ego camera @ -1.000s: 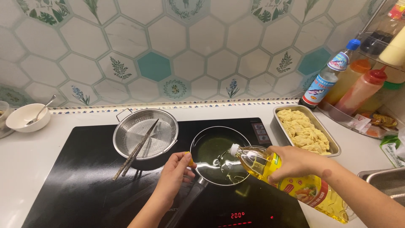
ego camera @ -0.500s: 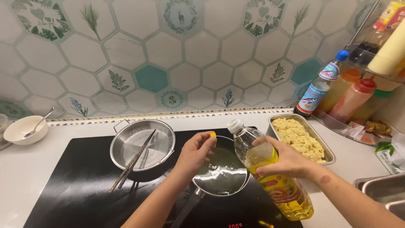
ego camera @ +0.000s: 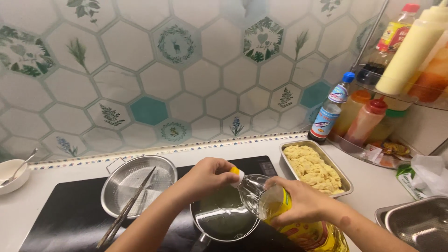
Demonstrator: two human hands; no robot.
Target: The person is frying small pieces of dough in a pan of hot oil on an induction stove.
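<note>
My right hand (ego camera: 298, 204) grips a clear plastic bottle of yellow oil (ego camera: 284, 212), tilted with its neck pointing up and left. My left hand (ego camera: 211, 176) pinches the yellow cap (ego camera: 237, 173) at the bottle's mouth. Both hands hover over a small dark pan (ego camera: 225, 219) holding a shallow pool of oil, which sits on the black cooktop (ego camera: 70, 219). Part of the pan's rim is hidden by my left forearm and the bottle.
A metal strainer bowl (ego camera: 137, 184) with long chopsticks (ego camera: 126, 207) across it sits left of the pan. A metal tray of yellow crumbly food (ego camera: 313, 168) lies to the right. Sauce bottles (ego camera: 359, 116) stand at the back right, a white bowl (ego camera: 11, 175) far left, a steel basin (ego camera: 417, 224) at lower right.
The bottle stopped pouring and was tipped back up from the pan. My left hand left the pan and came up to the bottle's mouth with the yellow cap.
</note>
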